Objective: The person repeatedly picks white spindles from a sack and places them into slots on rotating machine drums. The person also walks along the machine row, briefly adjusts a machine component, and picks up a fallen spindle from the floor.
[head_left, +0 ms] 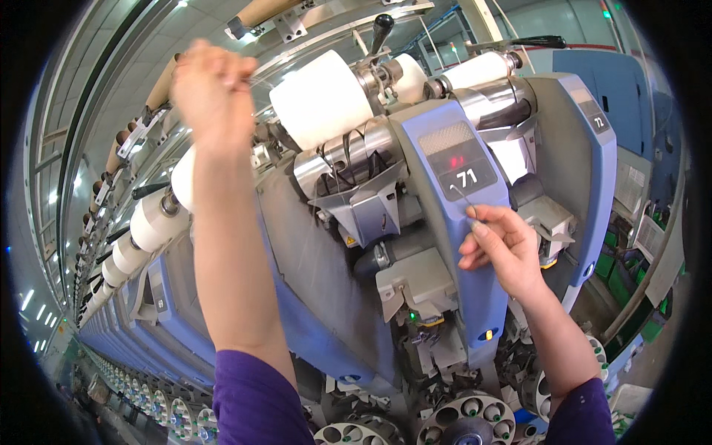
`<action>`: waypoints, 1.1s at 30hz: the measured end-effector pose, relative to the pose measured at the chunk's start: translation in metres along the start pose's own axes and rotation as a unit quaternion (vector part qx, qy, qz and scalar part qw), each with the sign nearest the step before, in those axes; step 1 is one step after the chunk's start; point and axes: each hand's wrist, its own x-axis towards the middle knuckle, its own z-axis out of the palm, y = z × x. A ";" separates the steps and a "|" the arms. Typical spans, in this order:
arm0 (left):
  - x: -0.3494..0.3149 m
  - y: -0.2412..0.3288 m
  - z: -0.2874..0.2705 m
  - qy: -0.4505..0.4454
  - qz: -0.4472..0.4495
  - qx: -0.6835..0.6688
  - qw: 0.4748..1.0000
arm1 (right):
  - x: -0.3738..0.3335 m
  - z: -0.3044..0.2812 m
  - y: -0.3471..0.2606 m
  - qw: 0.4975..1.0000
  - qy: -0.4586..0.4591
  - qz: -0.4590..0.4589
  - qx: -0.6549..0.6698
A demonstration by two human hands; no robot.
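Note:
Raised at the upper left, my left hand (211,93) is closed with its fingers curled. It is slightly blurred, and what it may hold is hidden. Between thumb and forefinger, my right hand (500,248) pinches a thin metal hook (466,200), its bent tip pointing up and left. The hook is in front of the blue winding unit's display panel (456,159). Between my hands, a large white yarn package (320,100) rests against a shiny grooved metal drum (348,159). Dark strands or grooves run across the drum.
More white yarn packages (148,221) line the machine toward the left. A second blue unit (586,148) stands at the right. Below are round bobbin magazines (467,419) holding several bobbins. A black-handled lever (382,31) rises above the package. Brown paper tubes (259,13) sit overhead.

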 end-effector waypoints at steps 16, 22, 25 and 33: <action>-0.344 0.048 0.019 0.040 -0.695 -0.158 0.701 | 0.004 -0.005 0.008 1.000 0.001 -0.022 -0.003; -0.482 0.141 0.043 -0.399 -0.665 0.006 0.631 | -0.032 -0.014 0.008 0.998 0.051 0.023 0.014; -0.511 0.200 0.046 -0.209 -0.742 0.095 0.630 | -0.081 -0.032 0.010 0.998 0.014 0.061 -0.015; -0.494 0.198 0.028 -0.220 -0.652 0.139 0.713 | -0.173 -0.054 0.036 0.978 0.009 0.207 0.006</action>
